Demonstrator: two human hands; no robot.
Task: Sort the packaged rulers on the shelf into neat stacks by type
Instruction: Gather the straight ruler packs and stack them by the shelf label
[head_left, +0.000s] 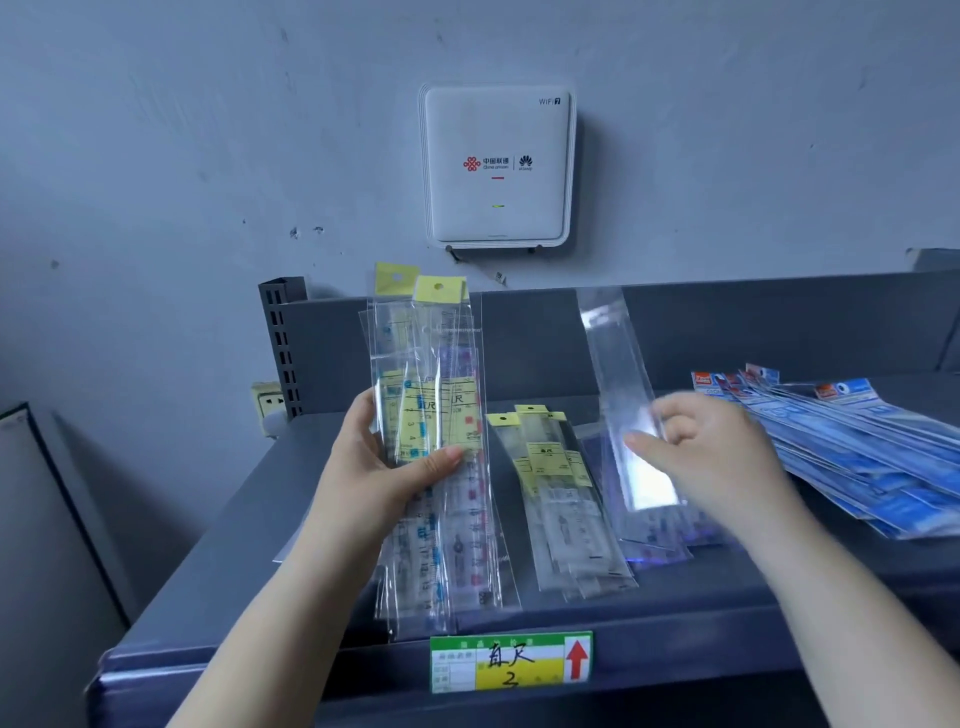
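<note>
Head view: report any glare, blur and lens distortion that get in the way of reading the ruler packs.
Head view: glare whitens the clear sleeve pinched by the right hand, hiding its contents; that hand shows motion blur; the bundle of yellow-headed ruler packs in the left hand has soft, only partly legible print; wide-angle distortion bows the shelf; light is dim and bluish.

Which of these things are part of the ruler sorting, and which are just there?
Part of the job: bundle of yellow-tagged rulers in left hand; clear packet in right hand; yellow-tagged stack; blue packets; shelf.
Just there: WiFi box; price label; wall socket.
</note>
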